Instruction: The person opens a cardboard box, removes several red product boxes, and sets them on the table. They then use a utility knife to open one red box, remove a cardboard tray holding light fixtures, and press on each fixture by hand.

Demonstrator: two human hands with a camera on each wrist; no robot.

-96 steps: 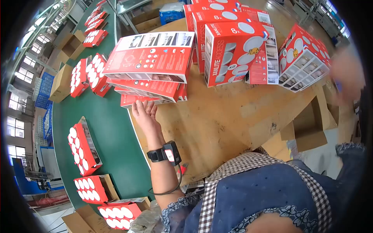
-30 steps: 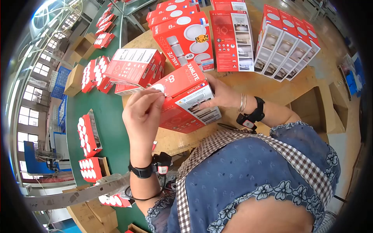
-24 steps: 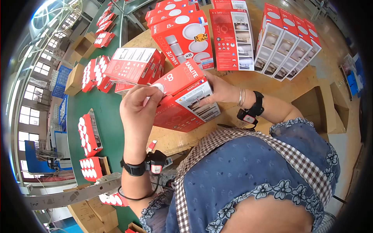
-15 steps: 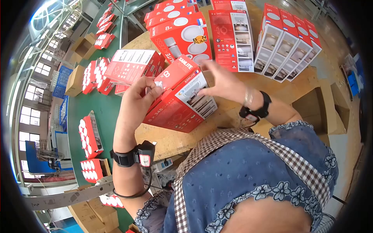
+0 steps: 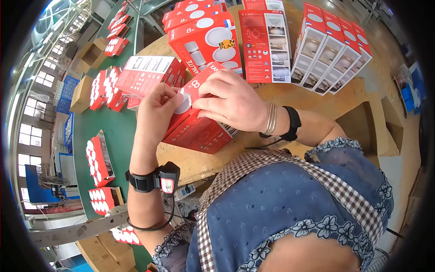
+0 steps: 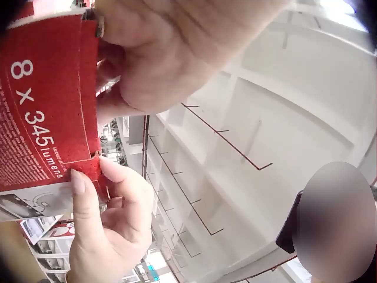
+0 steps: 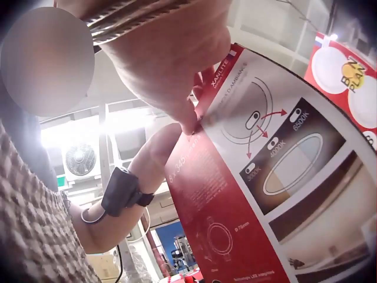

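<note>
A red light-fixture box (image 5: 195,136), printed "8 x 345 lumens", stands at the near side of the wooden table, its top facing up. At the left end of its top, my left hand (image 5: 156,109) pinches the lid edge beside a white printed circle. Close beside it, my right hand (image 5: 235,102) reaches over the top, thumb and forefinger gripping the same lid edge. From the left wrist, the right thumb and a finger of that right hand (image 6: 112,230) squeeze the box corner. The right wrist view shows the box's picture panel (image 7: 294,159) below the hand.
Stacked red boxes (image 5: 149,77) lie left of the worked box. More upright red boxes (image 5: 204,41) stand behind, with a white-sided row (image 5: 326,54) at right. A green conveyor (image 5: 122,154) carries several boxes. An empty-looking carton (image 5: 362,127) sits at lower right.
Earlier, the left hand was at a stack of boxes. Since then, one box came in front of me; the right hand left its far end and moved left onto the lid beside the left hand.
</note>
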